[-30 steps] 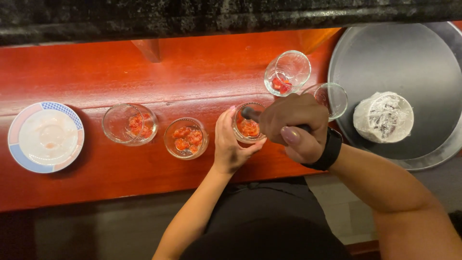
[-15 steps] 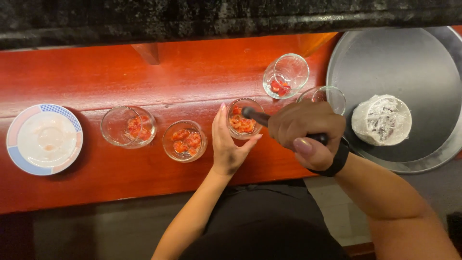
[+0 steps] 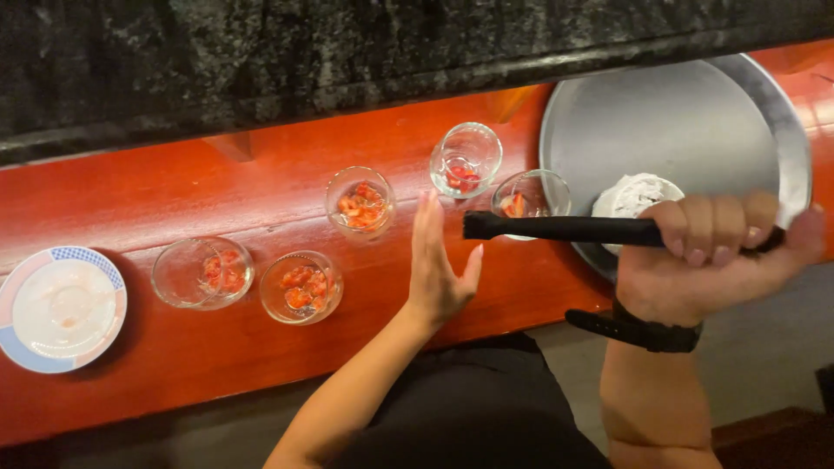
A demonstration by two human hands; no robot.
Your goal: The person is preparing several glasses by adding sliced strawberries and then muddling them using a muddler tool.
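Over the red wooden counter (image 3: 174, 200): both hands are held above a loose row of small glasses.
Right hand (image 3: 704, 260): it is closed in a fist around the back end of a black muddler (image 3: 565, 229), so that the tool is carried level, its blunt tip pointing to the person's left; a black wristband (image 3: 638, 330) is worn just below it.
Muddler tip: it is lifted clear of the glasses and hangs in front of the glass nearest the tray (image 3: 532, 195), without touching it as far as can be told.
Left hand (image 3: 434, 265): it is open, fingers straight and together, nothing gripped; it is raised beside the muddler tip, apart from every glass.
Glasses: five are set along the counter, each with red fruit pieces at the bottom; one (image 3: 360, 201) stands just left of the open hand, one (image 3: 466, 160) lies further back, and two (image 3: 301, 287) (image 3: 202, 273) sit side by side to the left, all within reach of both hands.
Round metal tray (image 3: 678, 122): it is placed at the right, partly over the counter edge, and bears a crumpled white cloth (image 3: 630, 193) close to the gripping hand.
Small plate (image 3: 59, 308): white with a blue and pink rim, it is kept at the far left, well apart from the hands.
Dark stone ledge (image 3: 347, 52): it runs along the back.
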